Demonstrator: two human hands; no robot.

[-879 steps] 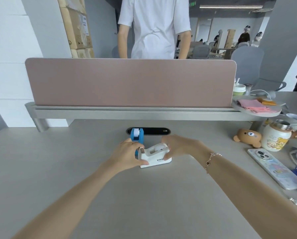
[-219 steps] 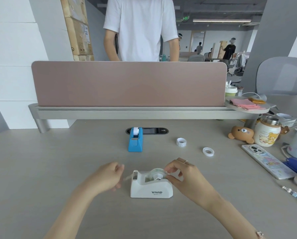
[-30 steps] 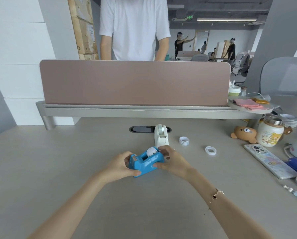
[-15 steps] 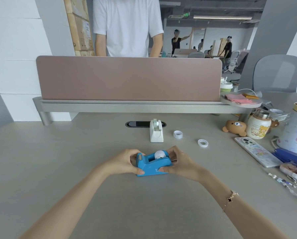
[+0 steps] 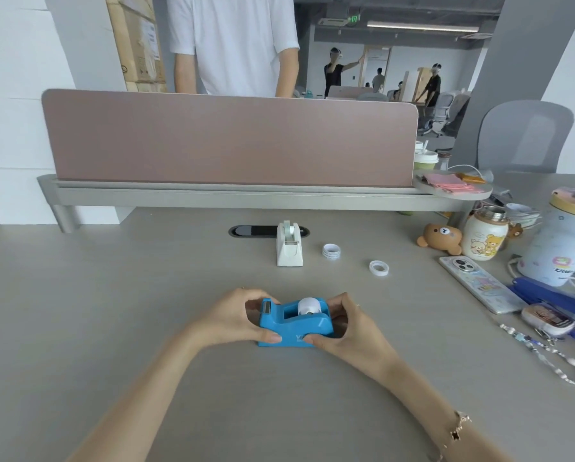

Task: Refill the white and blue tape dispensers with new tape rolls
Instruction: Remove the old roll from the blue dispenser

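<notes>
Blue tape dispenser (image 5: 294, 323) sits flat on the grey worktop (image 5: 112, 311), near centre, close to the person. White roll (image 5: 309, 306) seated in its cradle, cutter end pointing left. Left hand (image 5: 232, 320) clamped on the cutter end, thumb on the front lower edge, fingers curled over the top. Right hand (image 5: 351, 326) clamped on the rear end, thumb at the front base, fingers wrapped behind. Both hands closed on the dispenser, w/ it between them.

Further back, white tape dispenser (image 5: 289, 246) stands end-on just in front of the dark oval cable port (image 5: 249, 231), clear tape loaded. To its right, apart from it: small stack of tape rings (image 5: 331, 252), then a single tape ring (image 5: 378, 268) lying flat.

Worktop surface is matte pale grey, bare on the left. Right edge is cluttered: bear figure (image 5: 439, 237), cartoon-print jar (image 5: 485, 236), phone (image 5: 479, 283) face down, blue stapler (image 5: 553, 296), bead chain (image 5: 553, 356), large printed tumbler (image 5: 566, 238).

Pink divider panel (image 5: 229, 138) on a grey rail spans the back. Behind it a person in a white t-shirt (image 5: 239, 41) stands. Room: open office, exposed ceiling, grey chair (image 5: 526, 138) at right, cardboard boxes (image 5: 136, 41) stacked at left, more people far back.
</notes>
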